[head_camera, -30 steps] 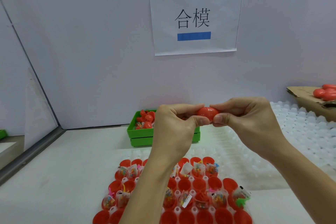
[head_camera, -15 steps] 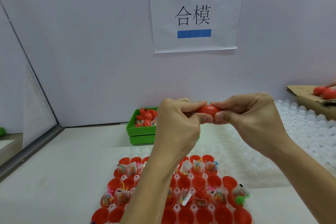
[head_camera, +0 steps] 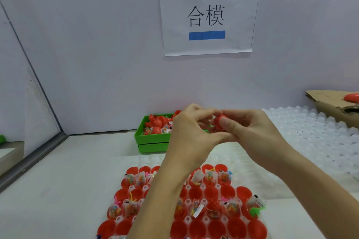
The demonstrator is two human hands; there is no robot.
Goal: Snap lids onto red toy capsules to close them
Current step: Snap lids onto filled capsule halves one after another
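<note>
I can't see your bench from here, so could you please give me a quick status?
Both hands, left and right, gripping one red capsule above the tray. Seam hidden by fingers. Nothing in the way.

Pale lilac wall point(head_camera: 97, 44) with a taped paper sign point(head_camera: 208, 15) above a white tabletop point(head_camera: 68, 180)

fingers point(head_camera: 231, 125) hide most of the red capsule point(head_camera: 219, 120); its seam cannot be seen.

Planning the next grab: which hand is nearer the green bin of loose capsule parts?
Left. The left hand overlaps the green bin's right end in the view; the right hand is farther right. Both hold the red capsule.
</note>
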